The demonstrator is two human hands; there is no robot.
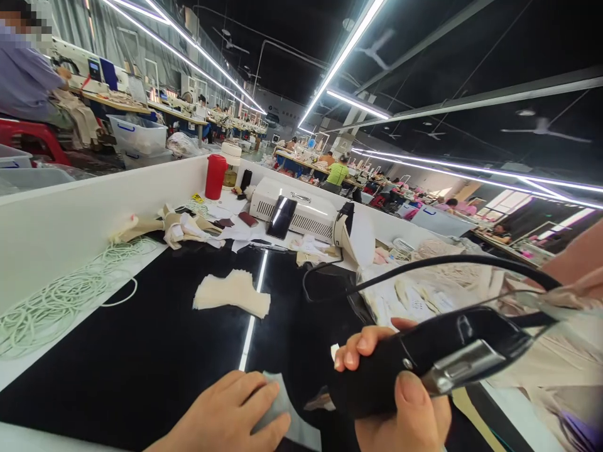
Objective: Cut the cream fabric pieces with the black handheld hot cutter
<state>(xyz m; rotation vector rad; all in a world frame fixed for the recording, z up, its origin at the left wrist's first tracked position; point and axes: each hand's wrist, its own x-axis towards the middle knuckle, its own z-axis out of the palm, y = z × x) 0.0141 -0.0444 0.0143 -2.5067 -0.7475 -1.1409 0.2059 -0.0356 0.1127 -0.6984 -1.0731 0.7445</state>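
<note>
My right hand [400, 402] is wrapped round the handle of a black iron [452, 351], whose black cord [424, 267] loops up behind it. My left hand [230, 414] lies flat with fingers together, pressing a small pale piece of fabric [277, 408] onto the glossy black work surface [141, 351] right beside the iron's tip. A stack of cream fabric pieces [233, 292] lies farther out on the black surface.
White elastic cord [56, 295] is coiled at the left along a white wall [70, 213]. A red flask [215, 177], a white machine [301, 213] with a phone [281, 217] leaning on it, and cream garments [452, 282] crowd the far side. Other people work at distant tables.
</note>
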